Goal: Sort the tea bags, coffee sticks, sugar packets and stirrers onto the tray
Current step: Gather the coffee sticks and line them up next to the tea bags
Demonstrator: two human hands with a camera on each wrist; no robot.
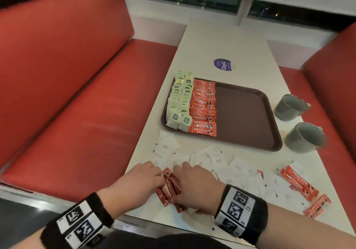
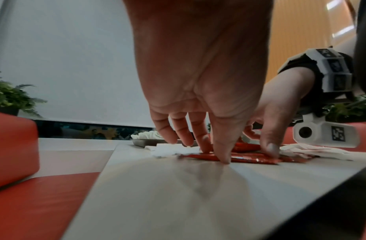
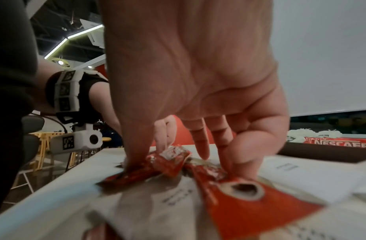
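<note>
Well, the scene read from the left side across:

Bench: a red bench [image 1: 77,94] ran along the left of the white table [image 1: 231,42], well left of both sets of fingers.

Left hand: the left hand [image 1: 138,183] lay palm down at the near edge of the table, fingers fairly straight and spread, their tips pressing on the left side of the loose coffee sticks [image 1: 169,187]; the thumb tip [image 2: 224,155] bore on the near edge of one stick (nothing was curled round it).

Loose coffee sticks: a small red bunch lay flat on the table between the two hands, directly under the fingertips of both.

Right hand: the right hand [image 1: 194,187] pressed on the right side of the same bunch, fingers bent downward, tips on the sticks; whether it pinched one or only pushed I cannot tell.

Sugar packets: white sugar packets [image 1: 217,162] lay scattered just beyond the fingertips and off to their right, some beneath the sticks.

Tray: the brown tray [image 1: 250,114] sat well beyond the fingers, with tea bags [image 1: 180,102] in rows at its left edge and coffee sticks on the tray [image 1: 204,108] just beside them.

Other sticks: more coffee sticks [image 1: 300,185] lay far right of the right-hand fingers.

Cups: two grey cups [image 1: 292,107] stood right of the tray.
</note>
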